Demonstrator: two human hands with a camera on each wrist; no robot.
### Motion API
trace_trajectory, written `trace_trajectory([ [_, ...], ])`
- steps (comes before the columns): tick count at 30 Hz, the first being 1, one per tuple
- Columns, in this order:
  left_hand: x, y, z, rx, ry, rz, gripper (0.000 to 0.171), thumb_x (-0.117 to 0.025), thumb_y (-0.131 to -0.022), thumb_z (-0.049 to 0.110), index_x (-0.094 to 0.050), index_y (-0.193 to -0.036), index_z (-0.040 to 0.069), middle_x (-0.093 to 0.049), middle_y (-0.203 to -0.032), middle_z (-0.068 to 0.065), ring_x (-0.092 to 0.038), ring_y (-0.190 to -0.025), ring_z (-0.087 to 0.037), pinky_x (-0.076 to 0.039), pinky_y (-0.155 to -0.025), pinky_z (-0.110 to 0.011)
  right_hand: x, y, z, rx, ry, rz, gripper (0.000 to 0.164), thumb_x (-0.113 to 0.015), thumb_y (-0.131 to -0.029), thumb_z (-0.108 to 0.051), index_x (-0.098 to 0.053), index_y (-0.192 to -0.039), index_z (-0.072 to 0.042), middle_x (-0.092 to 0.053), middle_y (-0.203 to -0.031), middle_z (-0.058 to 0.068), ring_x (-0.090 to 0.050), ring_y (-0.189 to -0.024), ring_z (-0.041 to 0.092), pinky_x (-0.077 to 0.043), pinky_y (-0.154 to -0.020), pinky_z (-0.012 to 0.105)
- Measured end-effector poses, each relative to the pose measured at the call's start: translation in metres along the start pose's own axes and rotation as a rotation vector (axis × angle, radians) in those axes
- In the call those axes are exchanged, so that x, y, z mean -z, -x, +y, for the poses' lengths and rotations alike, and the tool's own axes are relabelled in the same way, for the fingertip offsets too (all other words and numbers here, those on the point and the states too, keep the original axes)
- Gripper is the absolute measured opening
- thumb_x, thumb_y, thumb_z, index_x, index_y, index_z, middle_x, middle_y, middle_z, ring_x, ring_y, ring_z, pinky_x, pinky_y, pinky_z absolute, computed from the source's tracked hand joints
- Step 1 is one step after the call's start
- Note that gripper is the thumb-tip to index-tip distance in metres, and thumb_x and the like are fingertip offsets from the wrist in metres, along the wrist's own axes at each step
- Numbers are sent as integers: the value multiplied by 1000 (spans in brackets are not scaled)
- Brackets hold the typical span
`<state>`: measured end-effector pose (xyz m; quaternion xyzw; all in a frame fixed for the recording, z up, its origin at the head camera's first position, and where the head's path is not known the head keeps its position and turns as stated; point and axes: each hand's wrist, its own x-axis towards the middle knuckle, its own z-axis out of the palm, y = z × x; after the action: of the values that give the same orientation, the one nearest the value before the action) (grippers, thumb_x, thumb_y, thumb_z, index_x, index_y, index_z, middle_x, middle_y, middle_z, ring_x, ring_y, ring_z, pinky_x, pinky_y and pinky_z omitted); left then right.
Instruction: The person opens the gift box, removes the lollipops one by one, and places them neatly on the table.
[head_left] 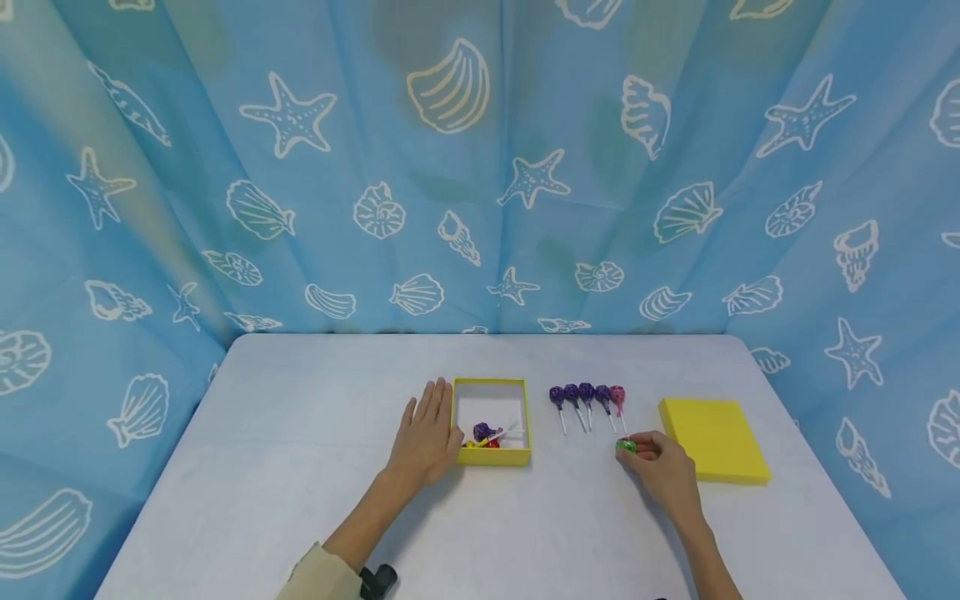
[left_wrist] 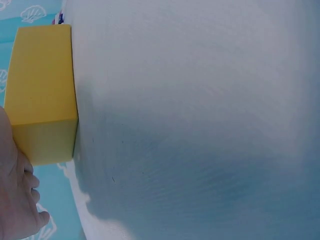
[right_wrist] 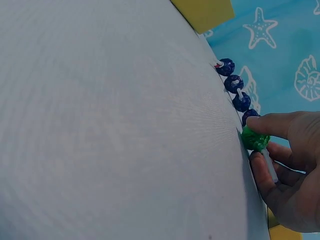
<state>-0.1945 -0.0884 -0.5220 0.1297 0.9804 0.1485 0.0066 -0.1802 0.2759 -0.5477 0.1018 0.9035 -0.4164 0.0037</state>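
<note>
My left hand (head_left: 429, 435) rests with straight fingers along the left side of a yellow open box (head_left: 495, 457). Inside the box lie several lollipops, among them a purple lollipop (head_left: 483, 431) and a partly hidden red one (head_left: 492, 443). With thumb and fingers my right hand (head_left: 663, 468) pinches a green lollipop (right_wrist: 256, 139), its white stick pointing back between the fingers. Just beyond that hand, a row of purple lollipops (head_left: 587, 390) ends at the right with a pink lollipop (head_left: 617, 393). In the left wrist view, the hand (left_wrist: 17, 195) touches the box's side.
A yellow box lid (head_left: 715, 439) lies on the white table (head_left: 300, 400), right of my right hand. A blue curtain (head_left: 495, 233) with shell and starfish drawings hangs behind the table. Near my left sleeve, a black object (head_left: 378, 581) shows at the bottom edge.
</note>
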Motion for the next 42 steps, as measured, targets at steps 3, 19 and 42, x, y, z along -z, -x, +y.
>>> trace_trajectory([
  [3,1,0,1,4,-5,-2,66,-37,-104,30,-19,-157,-5,-15,-164,-18,-10,-151,-32,-11,-119,-51,0,0,1,13,2,15,34,-77,-88,-22,-68,-112,0,-69,-95,8,-62,-86,22,-48,-72,23],
  [19,0,1,2,1,0,0,66,-39,-104,29,-19,-156,-5,-15,-164,-18,-11,-151,-32,-11,-118,-52,0,0,5,4,20,18,37,-77,-88,-24,-68,-115,-1,-69,-97,9,-61,-86,23,-48,-73,23],
  [42,0,-1,2,10,-6,-5,66,-39,-104,29,-19,-157,-4,-15,-164,-18,-10,-151,-31,-10,-119,-51,10,0,-32,282,-77,82,37,-75,-91,-18,-68,-121,2,-70,-106,17,-66,-96,28,-44,-77,5],
])
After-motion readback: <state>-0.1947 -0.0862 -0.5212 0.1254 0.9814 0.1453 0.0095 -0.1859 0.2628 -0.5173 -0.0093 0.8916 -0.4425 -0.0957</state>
